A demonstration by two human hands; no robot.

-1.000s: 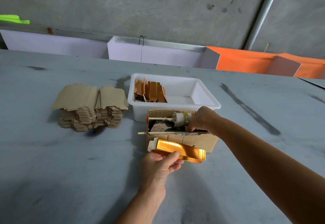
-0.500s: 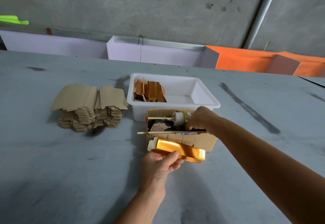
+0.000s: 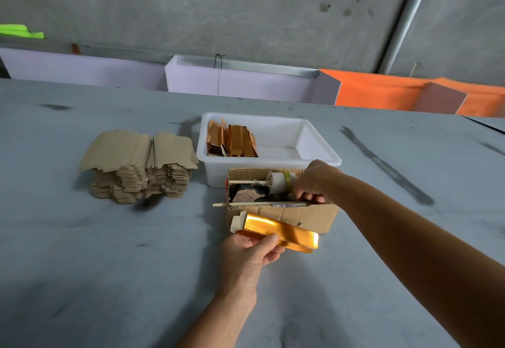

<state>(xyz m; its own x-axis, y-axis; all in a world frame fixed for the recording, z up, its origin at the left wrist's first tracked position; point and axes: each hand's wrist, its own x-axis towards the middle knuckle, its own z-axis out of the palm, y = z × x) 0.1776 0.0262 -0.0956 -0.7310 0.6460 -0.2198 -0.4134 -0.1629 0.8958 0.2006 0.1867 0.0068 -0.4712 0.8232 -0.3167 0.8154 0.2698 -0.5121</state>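
Head view: a grey table (image 3: 82, 265) is seen from above, with both hands at work near its middle.
Gold box: the gold box (image 3: 278, 231), long and foil-faced, is held low over the table, just in front of the carton (image 3: 300, 216). Its white end flap is open at the left.
Left hand: the left hand (image 3: 248, 254) is clamped on the gold box near its left end. The thumb is pressed on the top face and the fingers are curled beneath.
Right hand: the right hand (image 3: 314, 183) is sunk into the carton with its fingers bent downwards beside the roll (image 3: 281, 182). Whether anything is gripped cannot be told, as the fingertips are hidden.
Carton: it is set against the near wall of the tub (image 3: 322, 156). A thin stick (image 3: 246, 204) is laid along its front edge, poking out at the left.
Tub: gold sleeves (image 3: 232, 140) are stood at its left end.
Blanks: flat brown blanks (image 3: 139, 167) are stacked left of the tub, well apart from both hands.
Step, as judged: something is probably being fetched from the carton for the gold box.
Risk, slip: the gold box is held by one end only, so it could be tipped or dropped if the pinch is relaxed.
Risk, crease: the foil could be dented by too much thumb pressure.
Risk, snag: the stick could be knocked loose, or the carton dragged, if the right wrist is pulled out carelessly.
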